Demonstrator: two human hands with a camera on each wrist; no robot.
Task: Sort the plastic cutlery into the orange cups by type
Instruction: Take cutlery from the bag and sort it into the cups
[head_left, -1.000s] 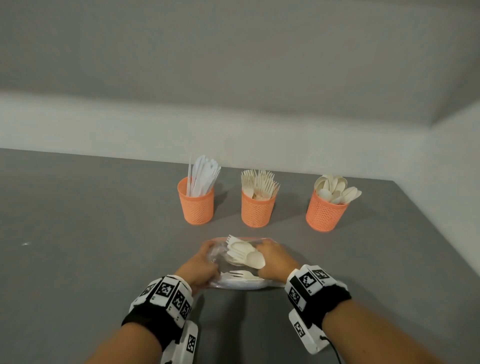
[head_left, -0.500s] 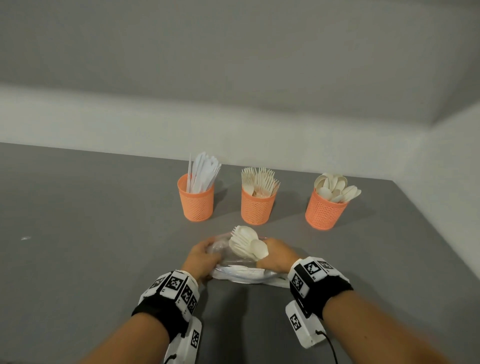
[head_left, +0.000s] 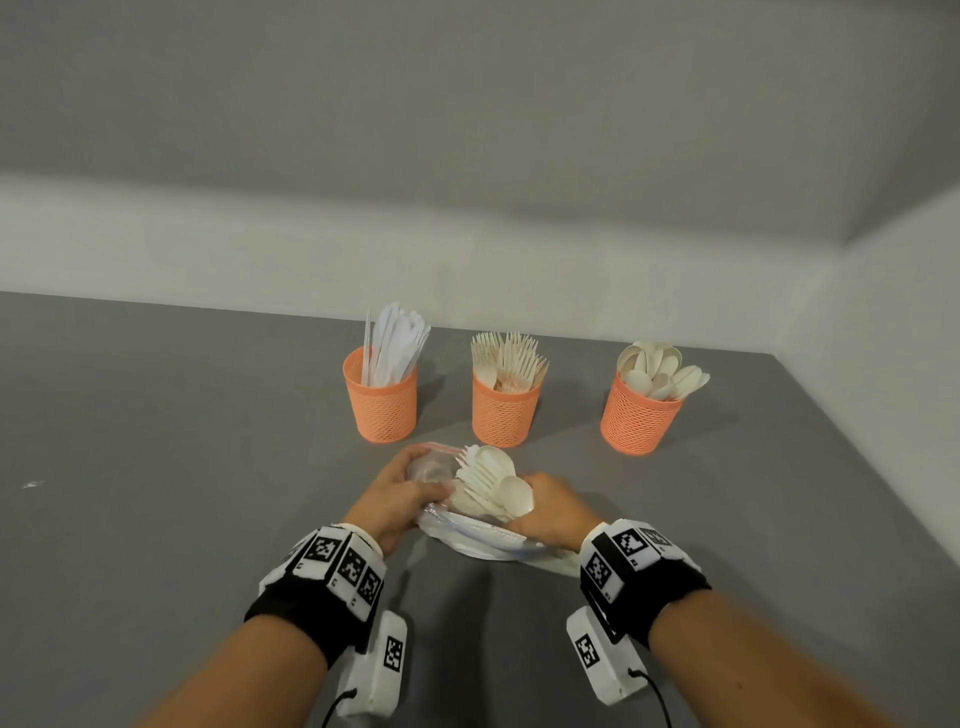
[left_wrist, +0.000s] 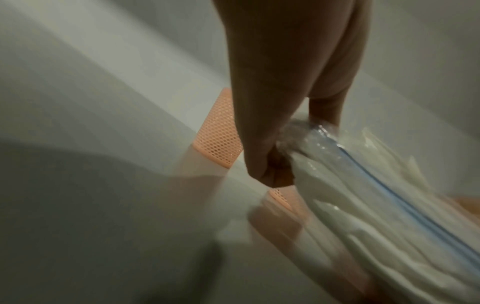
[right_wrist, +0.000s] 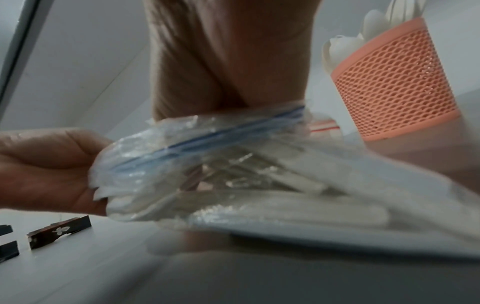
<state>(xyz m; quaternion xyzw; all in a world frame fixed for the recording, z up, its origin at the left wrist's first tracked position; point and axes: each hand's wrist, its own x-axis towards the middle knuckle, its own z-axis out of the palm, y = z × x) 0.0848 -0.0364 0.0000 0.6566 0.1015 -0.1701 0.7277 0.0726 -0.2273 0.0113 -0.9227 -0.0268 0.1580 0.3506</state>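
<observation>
Three orange mesh cups stand in a row: knives in the left cup (head_left: 382, 400), forks in the middle cup (head_left: 505, 410), spoons in the right cup (head_left: 640, 415). In front of them a clear zip bag (head_left: 483, 540) lies on the grey table. My left hand (head_left: 423, 491) pinches the bag's mouth (left_wrist: 306, 135). My right hand (head_left: 524, 501) grips a bundle of white forks and spoons (head_left: 488, 480) that sticks up out of the bag. More cutlery shows inside the bag (right_wrist: 233, 174). The right fingers are hidden behind the plastic.
The grey table (head_left: 182, 467) ends at a white wall behind the cups and on the right. A small white speck (head_left: 32, 484) lies far left. The spoon cup (right_wrist: 394, 88) stands close beyond my right hand.
The bundle of forks and spoons has come further up out of the bag in my right hand. My left hand has kept its hold on the bag's mouth.
</observation>
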